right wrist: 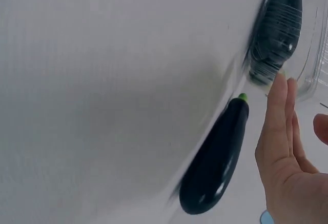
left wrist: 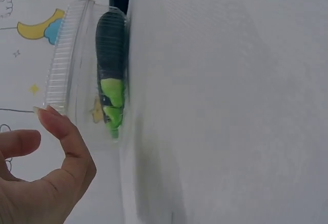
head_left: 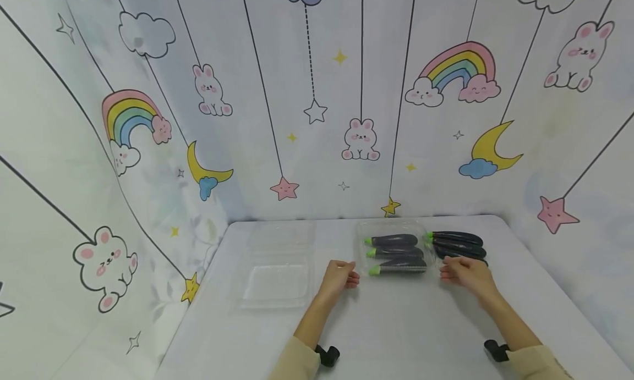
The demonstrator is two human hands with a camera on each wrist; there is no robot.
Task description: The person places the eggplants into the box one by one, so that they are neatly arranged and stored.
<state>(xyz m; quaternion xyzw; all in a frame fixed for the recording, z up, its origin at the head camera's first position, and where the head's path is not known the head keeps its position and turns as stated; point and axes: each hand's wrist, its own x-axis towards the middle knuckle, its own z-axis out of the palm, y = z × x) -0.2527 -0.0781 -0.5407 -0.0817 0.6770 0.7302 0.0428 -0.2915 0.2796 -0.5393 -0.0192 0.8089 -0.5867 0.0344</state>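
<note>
A clear plastic box (head_left: 364, 259) holds three dark eggplants (head_left: 398, 253) with green stem ends, lying side by side. My left hand (head_left: 339, 275) is at the box's near left corner. In the left wrist view its index fingertip meets the ribbed clear rim (left wrist: 64, 60), thumb apart and nothing pinched. On the other side, my right hand (head_left: 465, 275) has its fingers extended, their tips right at the box's right corner. Just beyond that hand lie several loose eggplants (head_left: 455, 240), partly covered by it; one eggplant (right wrist: 215, 157) shows beside it in the right wrist view.
To the left on the white table (head_left: 396, 325) lies another clear plastic box (head_left: 274, 284), opened flat with its lid toward the back. A patterned cloth wall (head_left: 317, 165) rises behind the table and along both sides.
</note>
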